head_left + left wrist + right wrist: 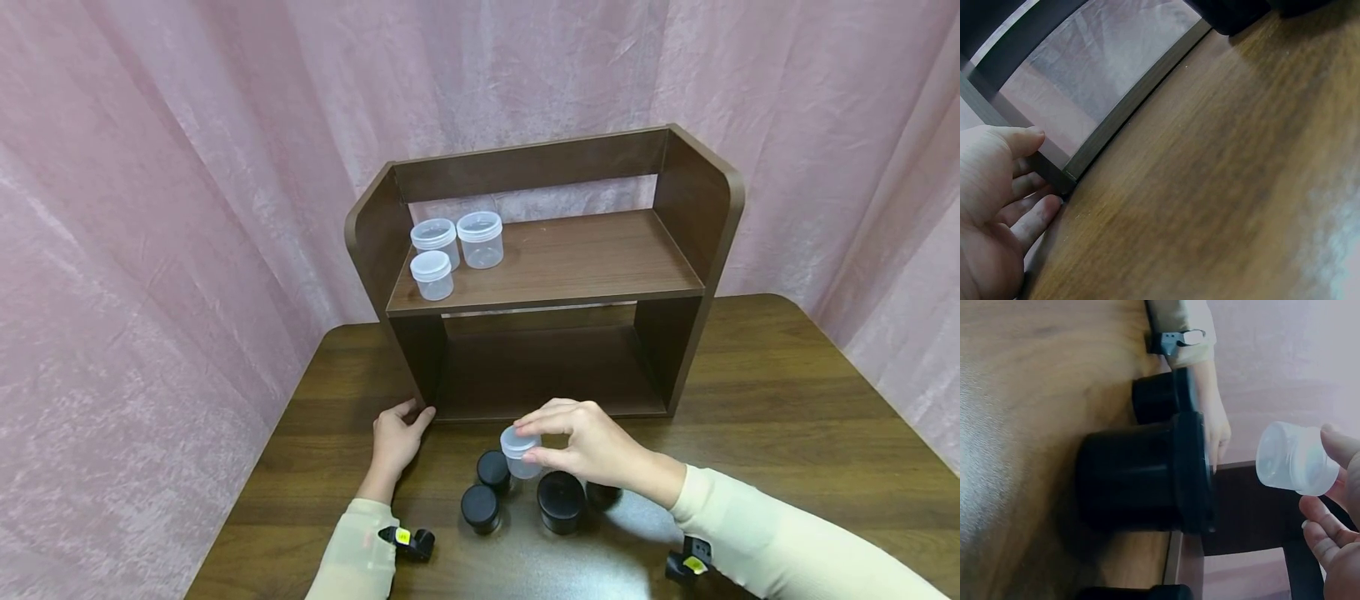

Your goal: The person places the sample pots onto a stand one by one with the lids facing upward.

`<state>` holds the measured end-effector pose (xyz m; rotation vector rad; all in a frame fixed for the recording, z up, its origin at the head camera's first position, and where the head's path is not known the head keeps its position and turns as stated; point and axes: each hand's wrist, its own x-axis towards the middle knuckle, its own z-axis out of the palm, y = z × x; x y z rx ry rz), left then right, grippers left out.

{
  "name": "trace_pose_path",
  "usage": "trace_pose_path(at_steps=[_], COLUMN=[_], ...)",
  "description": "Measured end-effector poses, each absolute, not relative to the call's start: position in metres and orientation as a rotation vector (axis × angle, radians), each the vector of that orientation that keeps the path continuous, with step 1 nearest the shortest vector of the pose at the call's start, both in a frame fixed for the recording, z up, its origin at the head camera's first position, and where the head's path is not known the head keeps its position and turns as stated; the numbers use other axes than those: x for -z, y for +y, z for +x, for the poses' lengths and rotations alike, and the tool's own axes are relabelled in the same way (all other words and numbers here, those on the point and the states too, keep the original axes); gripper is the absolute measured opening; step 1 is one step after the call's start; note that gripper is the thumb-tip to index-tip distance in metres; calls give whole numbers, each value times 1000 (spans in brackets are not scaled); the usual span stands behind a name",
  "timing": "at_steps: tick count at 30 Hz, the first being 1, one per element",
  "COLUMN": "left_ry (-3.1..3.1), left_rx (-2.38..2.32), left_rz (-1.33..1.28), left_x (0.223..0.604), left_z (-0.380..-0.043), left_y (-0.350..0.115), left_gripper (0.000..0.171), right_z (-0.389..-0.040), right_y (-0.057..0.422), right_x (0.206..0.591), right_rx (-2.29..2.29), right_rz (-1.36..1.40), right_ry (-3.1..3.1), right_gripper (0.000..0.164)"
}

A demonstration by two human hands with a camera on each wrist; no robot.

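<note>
My right hand [581, 437] pinches a small translucent plastic jar [522, 462] by its white lid, thumb on one side and fingers on the other. In the right wrist view the jar [1277, 457] hangs clear of the tabletop. My left hand [396, 440] holds the lower left front corner of a brown two-tier shelf [592, 258]. The left wrist view shows its thumb and fingers [1030, 226] around the shelf's side panel [1047, 170]. On the upper tier, at the left, stand two larger translucent jars [482, 250] and a smaller one [435, 287].
Several black jars stand before the shelf: two small ones [493, 468] [480, 507] at the left, a larger one [561, 498], and another [603, 495] partly hidden under my right wrist. The wooden table [780, 417] backs onto a pink curtain [187, 208].
</note>
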<state>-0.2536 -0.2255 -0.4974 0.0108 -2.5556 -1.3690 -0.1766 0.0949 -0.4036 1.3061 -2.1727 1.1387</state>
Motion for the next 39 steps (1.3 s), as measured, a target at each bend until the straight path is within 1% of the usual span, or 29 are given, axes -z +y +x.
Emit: trace_pose_path(at_steps=[13,22,34,39], left_ry=[-2537,-2549,-2542,-2531], left_rx=[1346,1363,1357,1354], left_rz=[11,11,8,6], left_x=[500,498,499,499], left_z=[-255,-253,-253,-253], left_y=[-226,-226,-226,-226], left_gripper=[54,55,56,53], right_z=[-186,-188,-193,-193], right_y=[104,107,108,107], right_x=[381,368,353,349], right_rx=[-1259,-1247,-1219,-1221], right_rz=[1233,1176,1192,1197], right_ry=[-2056,-2055,-2011,-1986], right_gripper=[28,30,30,30])
